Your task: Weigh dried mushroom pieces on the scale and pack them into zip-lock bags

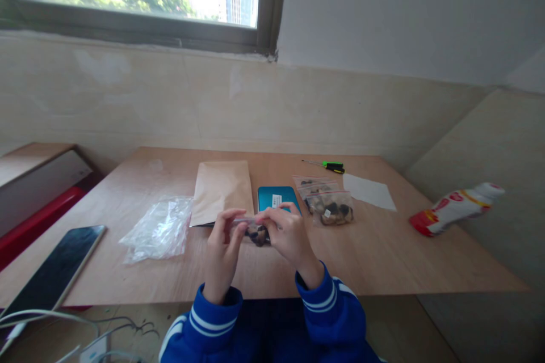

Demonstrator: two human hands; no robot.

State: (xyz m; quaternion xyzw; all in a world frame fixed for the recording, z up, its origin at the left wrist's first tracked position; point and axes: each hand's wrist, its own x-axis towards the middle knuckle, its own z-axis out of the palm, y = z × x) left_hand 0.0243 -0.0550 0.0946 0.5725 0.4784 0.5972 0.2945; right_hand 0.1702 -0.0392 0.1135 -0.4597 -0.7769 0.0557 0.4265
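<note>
Head view: one frame, looking forward and down at a wooden table (pixel 383 255) under a window.
Held item: small zip bag (pixel 256 231) with dark pieces inside, raised just above the table's near middle, between both hands.
Bag orientation: top strip level and pulled taut, dark contents hanging below; judged so because the weight settles away from the closure.
Left hand (pixel 222 249): fingers narrowed to a pinch on the left end of the bag's top strip; wrist upright, blue sleeve with white stripes.
Right hand (pixel 287 232): fingers narrowed to a pinch on the right end of the same strip, knuckles toward the camera, partly hiding the bag.
Grip logic: opposed pinches at the two ends keep the strip straight; whether the closure is sealed cannot be told.
Just behind the hands: teal flat case (pixel 276 197) with a white label, and a brown paper envelope (pixel 221 190) to its left.
Right of the case: two more filled bags (pixel 327 201), overlapping, lying flat with similar dark contents.
Left of the envelope: crumpled clear plastic (pixel 158 228).
Far edge: green-handled screwdriver (pixel 330 167) and a white paper sheet (pixel 369 191).
Outer positions: dark tablet (pixel 57 269) at the left corner; red-and-white bottle (pixel 455 207) on its side at the right edge.
</note>
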